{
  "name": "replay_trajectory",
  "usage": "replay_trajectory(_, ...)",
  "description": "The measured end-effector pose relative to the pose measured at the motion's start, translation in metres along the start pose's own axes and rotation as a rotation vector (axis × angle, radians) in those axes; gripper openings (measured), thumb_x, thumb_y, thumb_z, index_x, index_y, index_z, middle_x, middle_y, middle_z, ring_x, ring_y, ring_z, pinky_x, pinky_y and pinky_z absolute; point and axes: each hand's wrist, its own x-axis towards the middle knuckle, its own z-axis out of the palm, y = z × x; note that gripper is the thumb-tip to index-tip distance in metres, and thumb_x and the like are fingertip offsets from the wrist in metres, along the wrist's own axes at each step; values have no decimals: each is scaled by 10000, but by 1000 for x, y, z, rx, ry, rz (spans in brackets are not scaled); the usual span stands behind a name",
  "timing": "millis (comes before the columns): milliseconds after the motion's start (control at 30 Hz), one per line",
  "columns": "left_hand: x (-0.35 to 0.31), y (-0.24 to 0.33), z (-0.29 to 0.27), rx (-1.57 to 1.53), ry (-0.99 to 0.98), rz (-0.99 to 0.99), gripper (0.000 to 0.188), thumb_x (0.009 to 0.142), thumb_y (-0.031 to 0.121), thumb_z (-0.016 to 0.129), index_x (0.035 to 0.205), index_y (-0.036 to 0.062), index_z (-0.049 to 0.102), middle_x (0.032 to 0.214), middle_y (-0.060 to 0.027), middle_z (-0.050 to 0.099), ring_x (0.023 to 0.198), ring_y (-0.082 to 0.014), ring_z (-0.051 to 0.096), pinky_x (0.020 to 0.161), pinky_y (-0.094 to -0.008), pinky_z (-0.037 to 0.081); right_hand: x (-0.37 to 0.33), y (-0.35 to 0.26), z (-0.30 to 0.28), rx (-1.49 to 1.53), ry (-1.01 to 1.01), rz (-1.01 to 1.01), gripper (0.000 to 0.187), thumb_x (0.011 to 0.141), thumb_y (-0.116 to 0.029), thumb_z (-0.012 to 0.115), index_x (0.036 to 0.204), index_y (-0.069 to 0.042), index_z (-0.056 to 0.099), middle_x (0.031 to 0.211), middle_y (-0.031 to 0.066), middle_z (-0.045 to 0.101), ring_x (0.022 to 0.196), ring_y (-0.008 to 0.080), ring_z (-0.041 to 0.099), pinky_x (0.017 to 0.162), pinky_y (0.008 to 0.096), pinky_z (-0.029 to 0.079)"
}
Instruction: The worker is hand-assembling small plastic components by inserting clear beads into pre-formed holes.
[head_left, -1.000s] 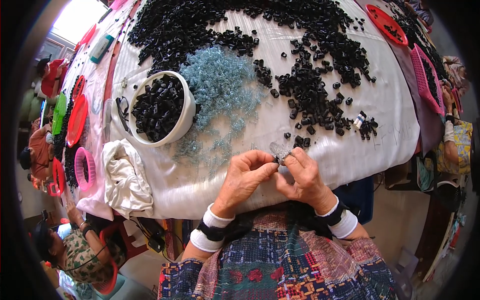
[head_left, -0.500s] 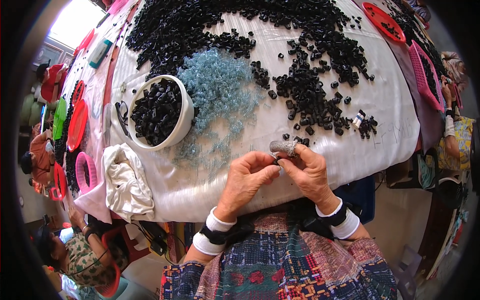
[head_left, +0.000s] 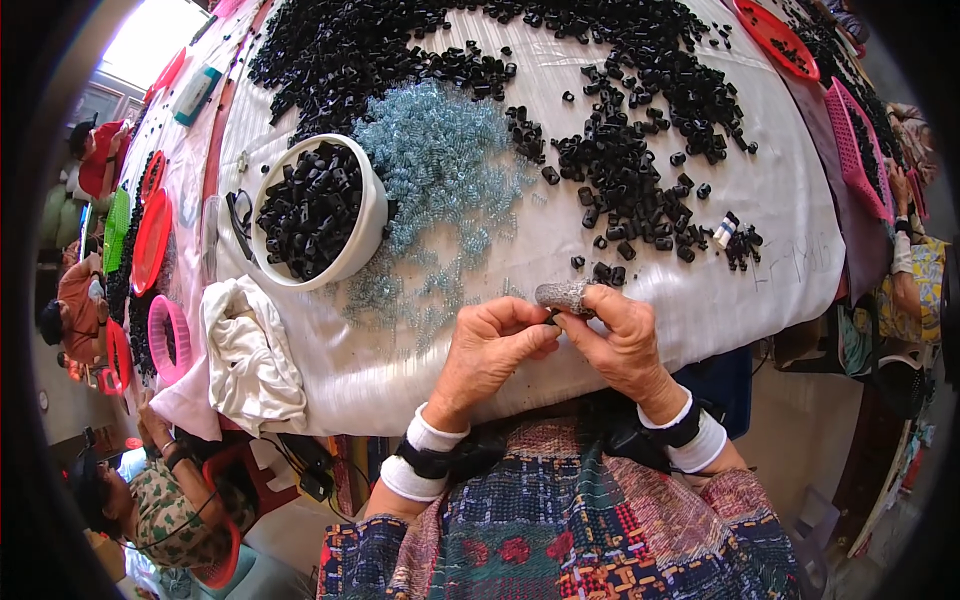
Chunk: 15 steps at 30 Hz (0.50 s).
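My left hand [head_left: 488, 350] and my right hand [head_left: 625, 345] meet over the near edge of the cloth-covered table. Thumb and forefinger of each are pinched together around a small black plastic part [head_left: 553, 318], mostly hidden by the fingertips. A grey knitted finger cover [head_left: 563, 295] wraps my right forefinger. Just beyond the hands lie a few loose black plastic parts [head_left: 608, 273], with a larger scatter of them further off. Left of the hands spreads a heap of small bluish springs [head_left: 435, 150]. Beside it, a white bucket [head_left: 370, 245] is filled with black plastic parts [head_left: 312, 205].
A crumpled white cloth [head_left: 250, 355] lies at the near left, with eyeglasses [head_left: 240, 218] by the bucket. A small white tube [head_left: 725, 232] sits among black parts at right. Red trays [head_left: 152, 240], a pink basket [head_left: 858, 150] and other people line both sides.
Both hands keep their pinch with little movement, fingers shifting slightly at the black part. The whole view has tilted a little.
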Motion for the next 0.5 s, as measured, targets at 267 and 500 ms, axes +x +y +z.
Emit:
replay_trajectory(267,-2,3,3,-25,58,-12,150,841,80,680,944,-24,649,846,-65,675,732,-107,638,638,-220,519,-2,1,5,-66,28,3,174,742,48,661,895,-24,620,719,92,600,561,192,575,493,289,446)
replay_trajectory(500,0,10,11,50,135,-67,83,822,35,645,880,-24,639,799,-76,667,664,-113,637,596,-207,515,0,-8,0,-96,-35,10,196,726,63,660,905,-6,621,758,105,593,649,219,592,547,307,469)
